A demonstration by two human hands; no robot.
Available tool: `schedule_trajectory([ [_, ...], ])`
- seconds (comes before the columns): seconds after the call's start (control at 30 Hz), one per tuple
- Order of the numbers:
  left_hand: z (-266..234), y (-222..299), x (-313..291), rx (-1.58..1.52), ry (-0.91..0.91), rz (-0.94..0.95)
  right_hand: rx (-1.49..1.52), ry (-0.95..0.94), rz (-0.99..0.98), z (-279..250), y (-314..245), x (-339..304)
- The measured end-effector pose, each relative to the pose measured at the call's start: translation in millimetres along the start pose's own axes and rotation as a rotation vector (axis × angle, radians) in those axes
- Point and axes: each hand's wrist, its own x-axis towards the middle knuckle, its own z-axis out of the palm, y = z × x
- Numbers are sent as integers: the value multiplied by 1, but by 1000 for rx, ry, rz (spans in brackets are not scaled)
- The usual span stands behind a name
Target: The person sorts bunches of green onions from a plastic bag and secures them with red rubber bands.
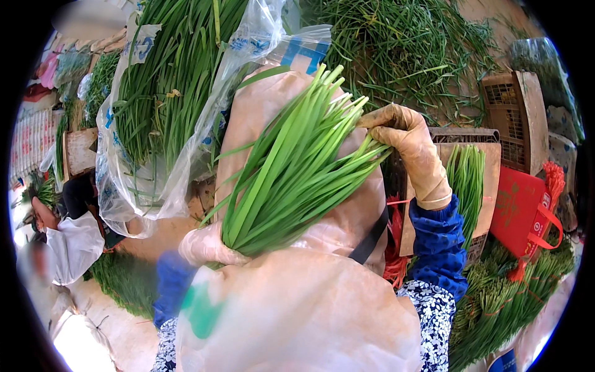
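Chives (297,167) were fanned out over the apron (347,223), pale ends toward the upper right, leaf tips toward the lower left. From my remote seat I saw the right hand (408,139) at those pale ends, its gloved thumb and fingers pinching some stems. The left hand (207,245) was at the leaf tips; leaves hid its fingers, so I could not tell how they stood. Ahead left was a clear bag (139,214) of greens (180,74); ahead right, loose stalks (403,56); far right, a red bag (517,204).
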Motion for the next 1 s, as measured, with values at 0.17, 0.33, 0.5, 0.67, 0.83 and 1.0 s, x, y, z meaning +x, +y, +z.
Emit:
schedule_trajectory([
  [0.17,-5,-3,12,41,-19,88,-137,170,-97,-6,-6,4],
  [0.33,-6,-1,1,80,-72,-9,300,770,-555,-148,-9,27],
  [0.5,-3,-15,5,147,-26,128,25,94,-3,-31,2,-4],
  [0.67,-12,-6,5,97,-109,18,-2,43,-23,-20,25,-13],
  [0.83,-5,-7,0,168,-44,52,9,225,-325,-39,16,6],
  [1.0,-7,9,5,177,-103,-60,622,752,-299,-177,6,26],
])
